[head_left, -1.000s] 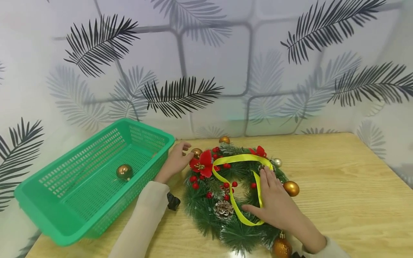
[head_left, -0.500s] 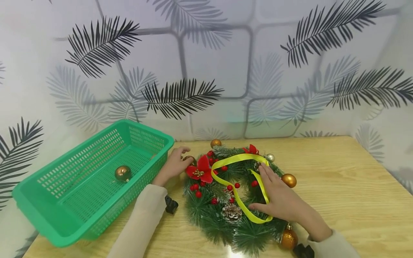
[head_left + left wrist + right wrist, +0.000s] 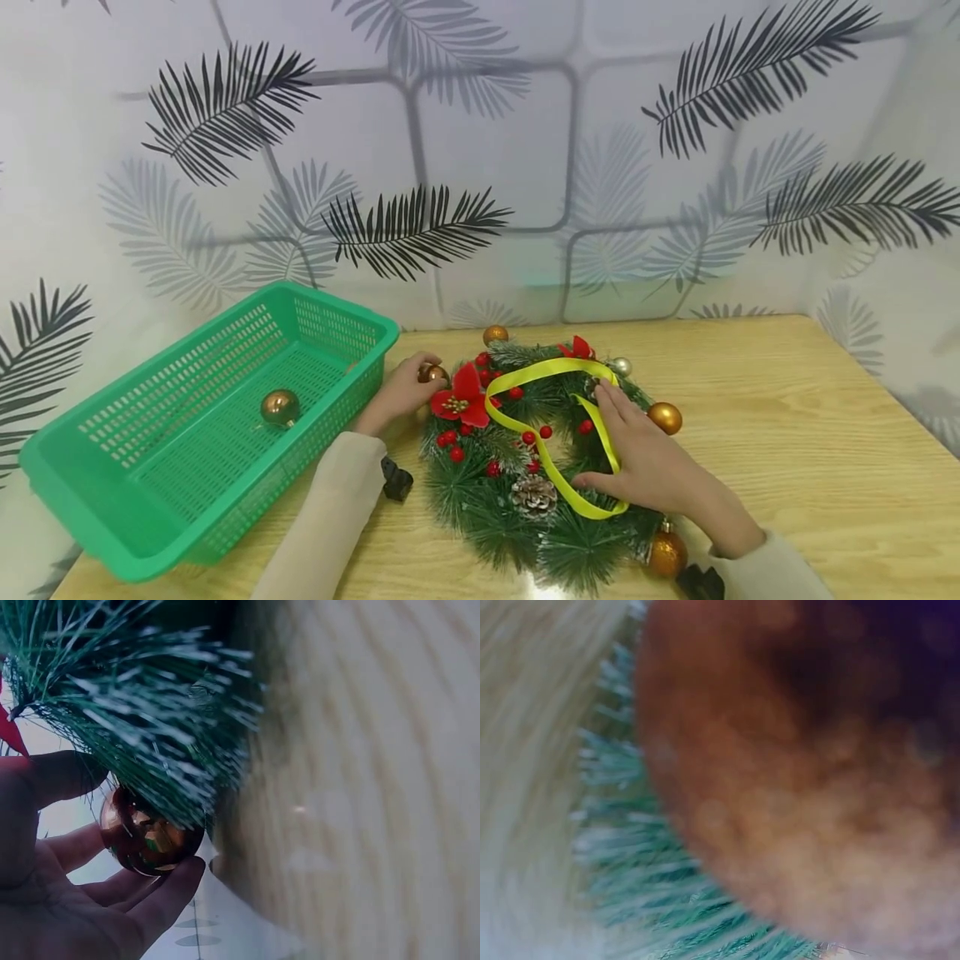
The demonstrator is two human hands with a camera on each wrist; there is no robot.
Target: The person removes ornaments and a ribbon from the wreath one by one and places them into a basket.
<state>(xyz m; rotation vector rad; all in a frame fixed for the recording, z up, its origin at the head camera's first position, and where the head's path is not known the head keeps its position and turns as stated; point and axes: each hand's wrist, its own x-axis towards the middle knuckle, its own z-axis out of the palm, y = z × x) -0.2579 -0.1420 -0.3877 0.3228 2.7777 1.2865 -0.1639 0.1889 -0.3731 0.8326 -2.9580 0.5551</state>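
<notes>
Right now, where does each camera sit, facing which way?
Head: worn there, facing forward and down at the round green wreath; left hand, right hand and cream sleeves show.
Left wrist: worn there, facing a shiny copper ball; left hand shows.
Right wrist: worn there, facing a blurred orange-brown ball; no hand shows.
Shared by head and left wrist: left hand, copper ball.

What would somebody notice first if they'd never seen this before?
Probably the bright yellow ribbon looped over the wreath on the table. Next might come the green basket on the left, with a shiny bauble inside, then the red flower on the wreath's left side, near the left hand holding another bauble.
</notes>
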